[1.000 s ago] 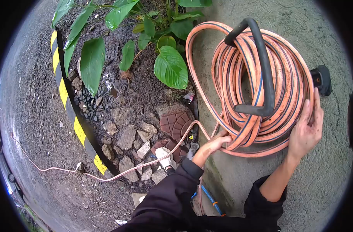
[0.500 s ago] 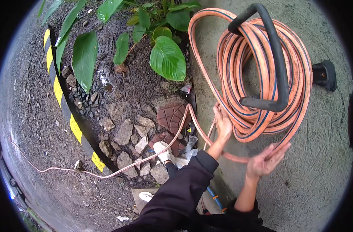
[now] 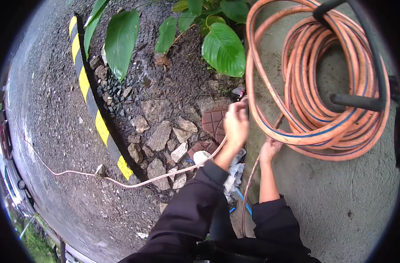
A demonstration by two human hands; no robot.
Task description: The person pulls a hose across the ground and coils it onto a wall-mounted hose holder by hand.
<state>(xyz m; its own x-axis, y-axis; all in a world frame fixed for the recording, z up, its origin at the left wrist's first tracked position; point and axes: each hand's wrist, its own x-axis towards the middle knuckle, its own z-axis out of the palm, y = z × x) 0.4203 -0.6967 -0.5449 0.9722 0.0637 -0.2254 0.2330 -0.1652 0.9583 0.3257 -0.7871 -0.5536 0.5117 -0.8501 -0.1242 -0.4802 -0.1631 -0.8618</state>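
Observation:
An orange garden hose with dark blue stripes [image 3: 296, 83] is wound in a thick coil at the right, over a black bar-shaped holder [image 3: 359, 101]. My left hand [image 3: 237, 125] is closed at the coil's left side, with a thin stretch of hose [image 3: 178, 172] running from the ground up to it. My fingers partly hide that hose. Under the coil's lower left edge, my right hand [image 3: 270, 150] is closed round the hose; its fingertips are partly covered. Another length of hose [image 3: 248, 193] hangs down beside my right wrist.
A black and yellow striped edging [image 3: 92, 105] crosses the left side. Rocks [image 3: 159, 136], broken brown pavers [image 3: 214, 125] and crumpled plastic [image 3: 235, 177] lie in the middle. Leafy plants [image 3: 224, 48] stand at the top. Concrete floor [image 3: 335, 201] lies under the coil.
My left hand has moved left and up, away from the coil's lower part. My right hand has moved left from the lower outer loop. The view has shifted, with the coil higher and further right.

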